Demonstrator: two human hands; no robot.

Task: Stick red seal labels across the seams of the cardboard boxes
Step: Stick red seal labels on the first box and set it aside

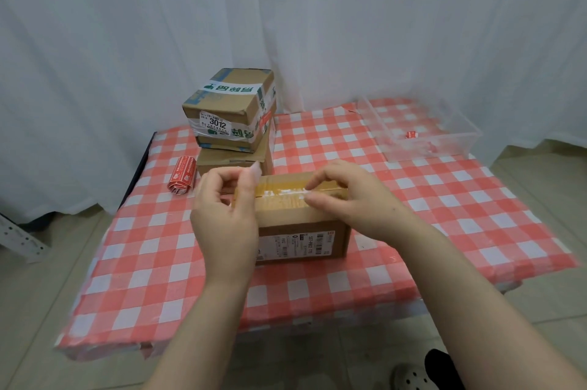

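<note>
1. Squarely on the checked cloth [413, 215] sits the front box [286, 211], a plain cardboard one with its printed shipping label facing the person
2. A strip of brown tape [279, 191] runs along the seam on top of the front box, from one hand to the other, with a pale shine on its right half; no red label shows on this seam
3. The left hand [222, 218] is raised over the left end of the front box, its fingers curled with thumb and forefinger drawn close together; something pale shows at the fingertips, but it is blurred, so I cannot tell whether they pinch anything
4. The right hand [352, 199] is over the right end of the front box, fingers bent, their tips down at the tape; whether they press it, pinch something or only hover I cannot tell
5. The roll of red labels [181, 177] lies on the cloth to the left of the front box, slightly further back, apart from both hands
6. Just behind the front box, on its left side, two more boxes are stacked: the top box [228, 100] has green-and-white tape and a sticker reading 3012, and rests on the lower box [228, 161]
7. A red label [266, 121] is stuck on the right side of that stack
8. Well to the right and behind the front box stands a clear tray [374, 116] with a small red scrap [410, 134] inside
9. A white curtain [349, 24] hangs behind the table, and a shoe [411, 377] shows on the floor nearer the person than the front box
</note>
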